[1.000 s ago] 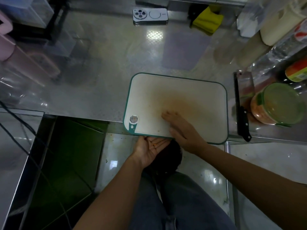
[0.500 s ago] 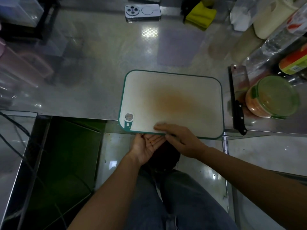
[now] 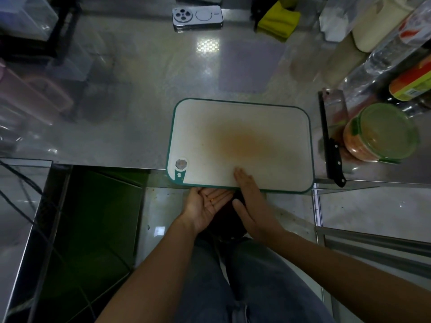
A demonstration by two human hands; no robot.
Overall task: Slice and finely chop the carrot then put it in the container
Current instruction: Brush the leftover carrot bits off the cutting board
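At the near edge of the cutting board (image 3: 240, 145), both hands work close together. Left hand (image 3: 205, 206): palm up, cupped just under the board's near rim, fingers loose and slightly spread; a few small orange carrot bits (image 3: 213, 199) lie in the palm. Right hand (image 3: 251, 201): flat, fingers straight and together, fingertips resting on the board just inside the near rim, the heel hanging off the edge over the left hand's fingers; it holds nothing. Both forearms come up from below the board, the right at a steeper slant. Board surface bare except for an orange stain at the centre; its near edge juts slightly past the front edge of the tabletop (image 3: 140, 101). Right of the board, just beside its rim, a black-handled knife (image 3: 331, 145) lies parallel to that side, handle toward the person. Beyond the knife stands the container (image 3: 382, 134), green lid on, orange contents showing through its wall. Left of the board and beyond its far rim the tabletop lies open. Well beyond the far rim: a phone (image 3: 197, 17) and a yellow cloth (image 3: 278, 19).
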